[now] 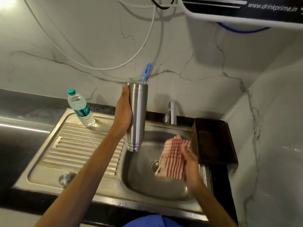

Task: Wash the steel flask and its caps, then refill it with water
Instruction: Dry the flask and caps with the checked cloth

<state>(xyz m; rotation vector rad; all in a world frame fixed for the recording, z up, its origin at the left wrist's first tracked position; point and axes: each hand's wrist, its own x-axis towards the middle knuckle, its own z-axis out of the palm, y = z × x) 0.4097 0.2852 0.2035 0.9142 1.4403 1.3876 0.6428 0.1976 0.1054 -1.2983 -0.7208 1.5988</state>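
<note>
The steel flask (137, 117) is held upside down above the sink basin (144, 176), its open neck pointing down and its flat base up. My left hand (123, 110) grips its left side. A steel cap (66, 178) lies on the drainboard near the front left. My right hand (191, 163) holds a red-and-white checked cloth (173, 159) over the basin, right of the flask; the cloth looks blurred. A second cap is not visible.
A plastic water bottle with a green cap (80, 108) stands on the drainboard's far corner. The tap (171, 113) rises behind the basin. A brown plastic basket (213, 141) sits right of the sink. A blue brush handle (146, 72) sticks up behind the flask. A water purifier (246, 10) hangs above.
</note>
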